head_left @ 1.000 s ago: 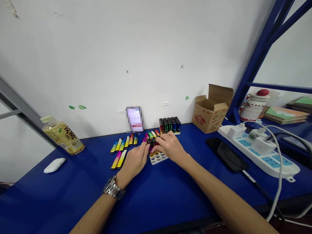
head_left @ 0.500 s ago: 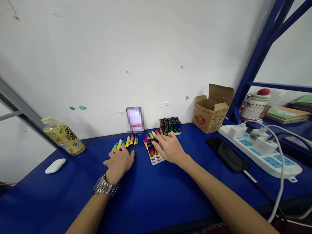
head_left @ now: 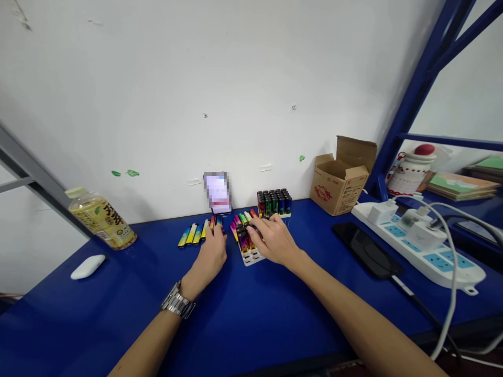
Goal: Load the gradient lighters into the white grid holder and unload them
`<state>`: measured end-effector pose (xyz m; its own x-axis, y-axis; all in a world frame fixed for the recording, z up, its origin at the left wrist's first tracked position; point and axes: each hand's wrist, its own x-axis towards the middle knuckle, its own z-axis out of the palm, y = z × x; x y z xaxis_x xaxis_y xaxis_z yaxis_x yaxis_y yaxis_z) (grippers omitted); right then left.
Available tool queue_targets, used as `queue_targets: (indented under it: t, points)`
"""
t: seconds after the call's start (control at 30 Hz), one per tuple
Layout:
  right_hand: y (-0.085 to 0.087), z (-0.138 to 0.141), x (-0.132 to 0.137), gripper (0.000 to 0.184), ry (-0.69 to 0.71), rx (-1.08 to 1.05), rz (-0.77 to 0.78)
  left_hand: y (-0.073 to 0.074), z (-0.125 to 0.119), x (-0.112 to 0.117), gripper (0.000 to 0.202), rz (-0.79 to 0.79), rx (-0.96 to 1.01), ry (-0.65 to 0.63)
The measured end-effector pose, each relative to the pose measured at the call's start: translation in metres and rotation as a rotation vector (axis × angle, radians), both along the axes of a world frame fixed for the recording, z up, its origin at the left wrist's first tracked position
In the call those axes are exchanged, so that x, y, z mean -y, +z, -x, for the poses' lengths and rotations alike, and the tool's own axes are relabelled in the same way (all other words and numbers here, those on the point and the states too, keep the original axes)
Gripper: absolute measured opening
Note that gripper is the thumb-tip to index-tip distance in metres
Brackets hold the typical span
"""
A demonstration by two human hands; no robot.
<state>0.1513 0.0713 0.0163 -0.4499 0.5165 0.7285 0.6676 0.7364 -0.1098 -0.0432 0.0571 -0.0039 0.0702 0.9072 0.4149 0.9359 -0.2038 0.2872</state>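
Observation:
Several colourful lighters (head_left: pixel 192 234) lie in a row on the blue table. At the row's right end, my left hand (head_left: pixel 212 254), with a metal watch on its wrist, has its fingers closed on a lighter that they mostly cover. My right hand (head_left: pixel 273 238) is over a white slotted tray (head_left: pixel 251 258), its fingers pinched around a lighter there; the fingers hide part of it. Dark-topped lighters (head_left: pixel 243 242) stand upright in this tray. More bright lighters (head_left: pixel 237 220) lie just behind it. A second, fuller block of upright lighters (head_left: pixel 275 201) stands by the wall.
A phone (head_left: pixel 219 193) leans on the wall. To the left are a tilted-looking drink bottle (head_left: pixel 104 220) and a white case (head_left: pixel 88 267). On the right sit an open cardboard box (head_left: pixel 338 183), a black phone (head_left: pixel 367 250) on a cable and a power strip (head_left: pixel 420 246).
My left hand has moved right along the row of lighters, from its left part to its right end, and its fingers have drawn together. My right hand has stayed at the tray.

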Motion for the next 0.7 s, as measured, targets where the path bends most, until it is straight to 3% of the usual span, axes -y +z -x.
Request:
queue_targets:
  t: [0.13, 0.3, 0.53, 0.7]
  points:
    - [0.002, 0.005, 0.007, 0.029, 0.082, 0.02, -0.079, 0.013, -0.009, 0.005, 0.03, -0.197, 0.388, -0.094]
    - [0.005, 0.014, 0.016, 0.033, 0.079, 0.034, -0.075, 0.023, -0.026, 0.02, 0.029, -0.174, 0.655, -0.208]
    - [0.005, 0.019, 0.021, 0.025, 0.098, 0.001, 0.055, 0.02, -0.032, 0.024, 0.025, -0.252, 0.567, -0.279]
    - [0.001, 0.023, 0.023, 0.031, 0.123, -0.084, 0.065, 0.017, -0.034, 0.026, 0.03, -0.254, 0.495, -0.309]
